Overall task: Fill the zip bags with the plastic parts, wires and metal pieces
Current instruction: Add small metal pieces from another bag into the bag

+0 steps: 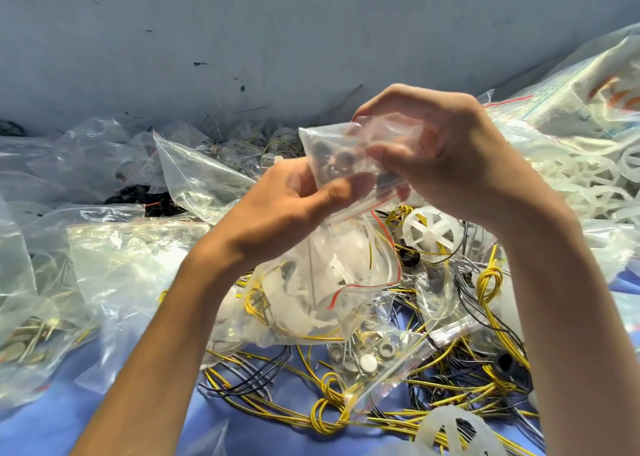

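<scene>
Yellow and black wires (pixel 346 417) sprawled across the blue cloth (pixel 104 421) at the bottom of the frame, beside a small bag of metal pieces (pixel 374 362) lying at lower centre. Above them, at mid-frame, both hands met on one small zip bag (pixel 346 150): the left hand (pixel 294 206) pinched its lower edge to steady it, while the right hand (pixel 446 157) gripped the top, probably pressing the seal or holding the mouth; blur hid which. Dark ring-like parts showed inside. A white plastic wheel (pixel 429 230) waited just below the right hand.
</scene>
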{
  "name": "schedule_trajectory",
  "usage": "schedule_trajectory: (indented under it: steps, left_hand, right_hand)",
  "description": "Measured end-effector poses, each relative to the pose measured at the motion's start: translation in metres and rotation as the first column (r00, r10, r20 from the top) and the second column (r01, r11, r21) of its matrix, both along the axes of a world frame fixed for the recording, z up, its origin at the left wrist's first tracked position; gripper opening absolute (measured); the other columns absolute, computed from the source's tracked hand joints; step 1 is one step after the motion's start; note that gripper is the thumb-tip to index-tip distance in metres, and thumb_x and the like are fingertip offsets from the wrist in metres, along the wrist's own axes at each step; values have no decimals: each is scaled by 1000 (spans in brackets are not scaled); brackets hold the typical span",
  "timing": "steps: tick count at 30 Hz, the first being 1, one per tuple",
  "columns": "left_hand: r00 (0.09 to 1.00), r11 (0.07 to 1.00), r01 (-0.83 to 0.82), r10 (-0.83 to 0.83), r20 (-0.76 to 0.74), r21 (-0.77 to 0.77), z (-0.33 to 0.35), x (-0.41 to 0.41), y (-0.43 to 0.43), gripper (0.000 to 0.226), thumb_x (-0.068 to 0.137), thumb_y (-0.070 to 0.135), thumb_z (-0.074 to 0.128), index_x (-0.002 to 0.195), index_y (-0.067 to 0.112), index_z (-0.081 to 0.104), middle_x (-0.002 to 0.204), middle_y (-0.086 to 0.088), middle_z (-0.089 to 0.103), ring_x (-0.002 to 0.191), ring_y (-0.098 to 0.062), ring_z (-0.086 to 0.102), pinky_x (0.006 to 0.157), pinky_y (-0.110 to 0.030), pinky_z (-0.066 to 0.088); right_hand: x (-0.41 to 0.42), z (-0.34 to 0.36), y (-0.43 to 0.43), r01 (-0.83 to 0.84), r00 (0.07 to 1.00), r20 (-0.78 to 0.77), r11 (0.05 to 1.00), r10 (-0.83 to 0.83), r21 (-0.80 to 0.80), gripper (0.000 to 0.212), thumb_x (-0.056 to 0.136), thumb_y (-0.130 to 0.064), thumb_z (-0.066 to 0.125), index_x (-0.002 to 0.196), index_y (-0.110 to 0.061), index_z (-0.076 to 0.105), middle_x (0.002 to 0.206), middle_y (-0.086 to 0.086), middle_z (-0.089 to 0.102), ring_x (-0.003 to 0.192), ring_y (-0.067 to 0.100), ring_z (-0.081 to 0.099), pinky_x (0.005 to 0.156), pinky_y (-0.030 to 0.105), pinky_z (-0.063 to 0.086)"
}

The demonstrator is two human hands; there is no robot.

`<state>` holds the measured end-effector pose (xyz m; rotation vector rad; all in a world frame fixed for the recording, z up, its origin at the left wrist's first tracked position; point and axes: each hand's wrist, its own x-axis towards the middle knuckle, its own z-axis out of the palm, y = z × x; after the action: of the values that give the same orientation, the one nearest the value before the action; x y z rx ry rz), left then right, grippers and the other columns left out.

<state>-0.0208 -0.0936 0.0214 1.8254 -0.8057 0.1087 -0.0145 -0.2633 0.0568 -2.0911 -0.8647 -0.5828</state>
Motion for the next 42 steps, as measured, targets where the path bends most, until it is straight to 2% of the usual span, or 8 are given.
schedule_trajectory:
  steps: [5, 9, 13, 18, 22, 29, 38, 42]
  left_hand:
    - [984, 949, -174, 180, 1, 262, -2, 11, 12, 47, 71, 59, 65, 105, 27, 67, 103, 1, 69, 89, -18, 65, 78, -32, 53]
    - [988, 882, -111, 148, -45, 459, -8, 12, 15, 16, 77, 35, 77, 74, 43, 64, 76, 15, 60, 51, 1, 44, 49, -9, 35]
    - [989, 827, -31, 107, -103, 561, -10, 12, 14, 44, 86, 13, 65, 65, 51, 57, 74, 9, 59, 48, 3, 47, 50, -11, 37]
    - [976, 779, -161, 218, -22, 606, -11, 16, 14, 28, 84, 11, 53, 67, 33, 53, 55, 14, 55, 48, 2, 46, 49, -15, 35]
    - [952, 900, -246, 293, -83, 359, -11, 20, 13, 14, 93, 10, 54, 86, 10, 67, 69, -8, 64, 55, -8, 49, 54, -22, 38]
    - [942, 936, -327, 311, -130, -129, 3, 12, -1, 27, 86, -10, 42, 79, 13, 54, 42, 8, 46, 36, -5, 39, 42, -17, 35]
    - [950, 894, -313, 293, -110, -321, 15, -1, -14, 34, 90, -9, 41, 74, 16, 57, 50, 12, 51, 47, -4, 43, 49, -17, 35]
    - [972, 904, -236, 212, -105, -357, 20, -9, -15, 35, 91, -10, 42, 74, 16, 60, 59, 7, 55, 54, -7, 51, 56, -22, 47]
  right_hand:
    - [2, 1, -10, 51, 996, -68, 998, -55, -47, 36, 85, 7, 59, 91, -29, 60, 46, -29, 52, 32, -3, 46, 35, 1, 25]
    - [1, 1, -20, 12, 977, -208, 990, -41, -142, 45, 85, 7, 58, 85, -38, 63, 55, -14, 63, 45, -2, 61, 45, 14, 47]
    - [-1, 2, -18, 15, 981, -189, 986, -47, -168, 37, 86, 10, 56, 93, -25, 65, 42, -27, 50, 33, -5, 48, 37, 1, 28]
    - [-5, 5, -15, 23, 992, -115, 975, -49, -223, 34, 84, 7, 60, 98, -23, 67, 40, -30, 46, 37, -7, 46, 37, 2, 27]
    - [-5, 5, -12, 7, 995, -94, 964, -33, -267, 38, 80, 6, 61, 93, -30, 66, 47, -34, 49, 50, -14, 51, 44, 1, 32]
    - [-1, -2, -13, -45, 962, -264, 905, -75, -422, 38, 79, 3, 57, 79, -34, 68, 52, -27, 56, 39, -4, 53, 39, 4, 32]
    - [-14, 6, -12, -334, 864, -488, 864, 122, -376, 25, 84, -21, 70, 97, -40, 60, 52, -28, 56, 48, -9, 53, 46, 3, 34]
    - [-7, -2, -7, -282, 857, -512, 880, 52, -382, 19, 83, -14, 69, 90, -31, 68, 71, -17, 70, 63, -4, 65, 58, 11, 49]
